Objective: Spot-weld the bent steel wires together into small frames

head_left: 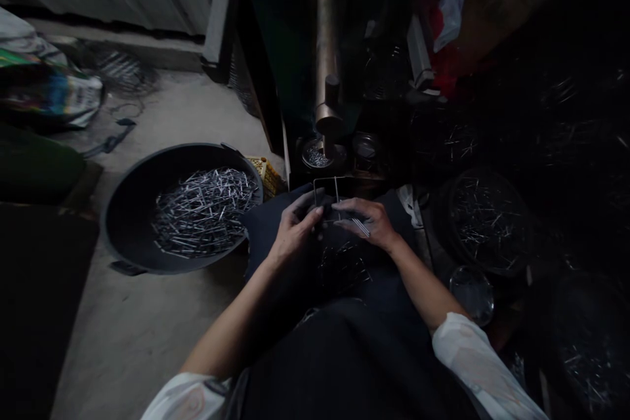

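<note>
My left hand (298, 218) is closed on one side of a bent wire frame (325, 179), which stands up between my two hands. Opposite it, my right hand (368, 218) pinches the frame's other upright. Several thin metal rods (361, 228) also lie in the right hand, sticking out across the palm. More dark metal pieces (347, 262) rest on the cloth over my lap, just below the hands. In front of them, a small round dish (315, 155) of tiny metal bits sits under a metal cylinder (327, 52) of a machine.
At the left, a large black basin (123, 236) holds a heap of metal rods (207, 210). A yellow crate (266, 177) is behind it. Dark containers with metal pieces (485, 223) and a clear round lid or dish (471, 295) are at the right.
</note>
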The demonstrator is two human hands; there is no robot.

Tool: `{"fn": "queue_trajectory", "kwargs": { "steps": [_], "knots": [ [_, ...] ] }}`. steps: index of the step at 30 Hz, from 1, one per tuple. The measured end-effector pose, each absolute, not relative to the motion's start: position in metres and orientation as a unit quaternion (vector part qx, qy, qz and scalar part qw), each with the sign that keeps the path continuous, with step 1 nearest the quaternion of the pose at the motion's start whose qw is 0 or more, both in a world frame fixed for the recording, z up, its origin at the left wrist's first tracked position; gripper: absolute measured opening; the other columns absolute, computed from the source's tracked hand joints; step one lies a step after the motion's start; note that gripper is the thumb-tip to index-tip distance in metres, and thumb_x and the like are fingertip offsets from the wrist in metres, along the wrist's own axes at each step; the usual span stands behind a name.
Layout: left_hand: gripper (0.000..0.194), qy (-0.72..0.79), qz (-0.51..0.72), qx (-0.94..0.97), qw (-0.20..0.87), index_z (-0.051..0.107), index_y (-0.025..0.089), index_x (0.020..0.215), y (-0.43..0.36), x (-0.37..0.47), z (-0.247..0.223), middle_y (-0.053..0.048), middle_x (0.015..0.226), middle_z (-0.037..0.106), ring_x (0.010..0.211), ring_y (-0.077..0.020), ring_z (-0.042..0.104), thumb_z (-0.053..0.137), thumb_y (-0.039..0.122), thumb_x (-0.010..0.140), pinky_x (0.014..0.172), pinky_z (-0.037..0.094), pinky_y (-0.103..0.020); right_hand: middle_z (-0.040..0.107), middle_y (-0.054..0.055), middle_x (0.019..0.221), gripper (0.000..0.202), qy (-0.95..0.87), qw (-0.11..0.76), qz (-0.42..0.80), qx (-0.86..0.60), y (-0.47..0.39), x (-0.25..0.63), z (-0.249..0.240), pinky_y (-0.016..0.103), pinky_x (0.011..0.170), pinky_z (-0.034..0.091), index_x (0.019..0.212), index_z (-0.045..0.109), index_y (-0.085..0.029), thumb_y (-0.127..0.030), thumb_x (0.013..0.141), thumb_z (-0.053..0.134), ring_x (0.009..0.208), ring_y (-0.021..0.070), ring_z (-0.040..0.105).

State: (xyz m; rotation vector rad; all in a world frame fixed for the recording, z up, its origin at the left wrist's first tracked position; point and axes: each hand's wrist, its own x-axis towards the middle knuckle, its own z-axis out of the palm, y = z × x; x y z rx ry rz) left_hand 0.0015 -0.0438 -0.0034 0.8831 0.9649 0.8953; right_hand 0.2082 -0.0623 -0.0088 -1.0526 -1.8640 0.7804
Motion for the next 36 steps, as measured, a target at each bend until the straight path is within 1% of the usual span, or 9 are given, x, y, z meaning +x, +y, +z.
{"fn": "queue_trajectory", "kwargs": {
  "steps": [3, 7, 9, 11, 14, 16, 21, 26, 36],
  "knots": [
    [0.064, 0.439, 0.410, 0.408, 0.687, 0.063, 0.016, 0.134, -0.042, 0.000, -0.007, -0.003, 0.083, 0.072, 0.059, -0.0117, 0.060, 0.080, 0.040, 0.077, 0.051, 0.048, -0.022, 0.076, 0.005, 0.112, 0.032, -0.743, 0.423, 0.315, -0.412, -0.062, 0.208, -0.009, 0.032, 0.095, 0.057, 0.119, 0.070, -0.025, -0.029, 0.087, 0.076, 0.103, 0.0186, 0.072],
    [0.057, 0.441, 0.425, 0.425, 0.667, 0.067, 0.018, 0.129, -0.039, 0.000, -0.009, -0.007, 0.101, 0.074, 0.081, -0.0166, 0.067, 0.080, 0.039, 0.077, 0.067, 0.053, -0.025, 0.076, 0.005, 0.111, 0.033, -0.740, 0.422, 0.326, -0.411, -0.060, 0.208, -0.009, 0.032, 0.095, 0.057, 0.119, 0.071, -0.024, -0.030, 0.087, 0.077, 0.103, 0.0188, 0.073],
    [0.057, 0.440, 0.429, 0.426, 0.664, 0.068, 0.018, 0.128, -0.038, -0.001, -0.007, -0.008, 0.106, 0.074, 0.086, -0.0182, 0.068, 0.081, 0.039, 0.076, 0.071, 0.054, -0.026, 0.076, 0.005, 0.110, 0.032, -0.737, 0.424, 0.328, -0.412, -0.059, 0.208, -0.007, 0.031, 0.095, 0.057, 0.118, 0.071, -0.024, -0.030, 0.087, 0.077, 0.102, 0.0187, 0.073],
    [0.058, 0.442, 0.427, 0.422, 0.666, 0.067, 0.017, 0.129, -0.037, -0.001, -0.006, -0.008, 0.103, 0.074, 0.079, -0.0169, 0.067, 0.080, 0.039, 0.076, 0.066, 0.053, -0.025, 0.076, 0.005, 0.109, 0.032, -0.738, 0.424, 0.325, -0.412, -0.057, 0.206, -0.004, 0.031, 0.094, 0.057, 0.117, 0.071, -0.024, -0.031, 0.087, 0.077, 0.101, 0.0187, 0.073],
    [0.063, 0.440, 0.422, 0.411, 0.678, 0.063, 0.016, 0.134, -0.036, -0.001, -0.004, -0.005, 0.087, 0.073, 0.060, -0.0128, 0.061, 0.079, 0.041, 0.078, 0.052, 0.048, -0.022, 0.077, 0.005, 0.108, 0.030, -0.743, 0.426, 0.314, -0.410, -0.052, 0.205, 0.000, 0.031, 0.093, 0.058, 0.115, 0.072, -0.023, -0.031, 0.087, 0.077, 0.100, 0.0185, 0.073],
    [0.065, 0.435, 0.421, 0.406, 0.685, 0.061, 0.016, 0.136, -0.033, -0.001, -0.004, -0.003, 0.078, 0.070, 0.054, -0.0118, 0.057, 0.078, 0.042, 0.079, 0.047, 0.045, -0.021, 0.077, 0.005, 0.108, 0.029, -0.745, 0.425, 0.310, -0.410, -0.049, 0.205, 0.002, 0.030, 0.093, 0.058, 0.115, 0.072, -0.023, -0.031, 0.087, 0.077, 0.100, 0.0184, 0.073],
    [0.064, 0.424, 0.433, 0.407, 0.683, 0.062, 0.017, 0.135, -0.026, -0.001, -0.004, -0.003, 0.076, 0.070, 0.053, -0.0116, 0.058, 0.078, 0.042, 0.079, 0.048, 0.046, -0.022, 0.076, 0.005, 0.112, 0.031, -0.744, 0.426, 0.318, -0.405, -0.041, 0.206, 0.003, 0.031, 0.093, 0.057, 0.118, 0.071, -0.025, -0.031, 0.087, 0.076, 0.102, 0.0190, 0.073],
    [0.068, 0.410, 0.437, 0.404, 0.691, 0.056, 0.014, 0.140, -0.023, -0.002, -0.004, 0.001, 0.061, 0.063, 0.044, -0.0097, 0.051, 0.075, 0.044, 0.082, 0.043, 0.041, -0.020, 0.077, 0.005, 0.109, 0.029, -0.752, 0.424, 0.308, -0.400, -0.035, 0.204, 0.004, 0.032, 0.092, 0.058, 0.115, 0.072, -0.025, -0.030, 0.088, 0.076, 0.101, 0.0197, 0.073],
    [0.066, 0.397, 0.455, 0.396, 0.692, 0.059, 0.014, 0.137, -0.015, -0.002, -0.005, 0.001, 0.063, 0.064, 0.047, -0.0116, 0.055, 0.077, 0.043, 0.080, 0.044, 0.044, -0.022, 0.077, 0.007, 0.108, 0.028, -0.756, 0.424, 0.305, -0.395, -0.028, 0.200, 0.010, 0.033, 0.092, 0.057, 0.113, 0.073, -0.023, -0.032, 0.087, 0.076, 0.102, 0.0205, 0.073]
  ]
}}
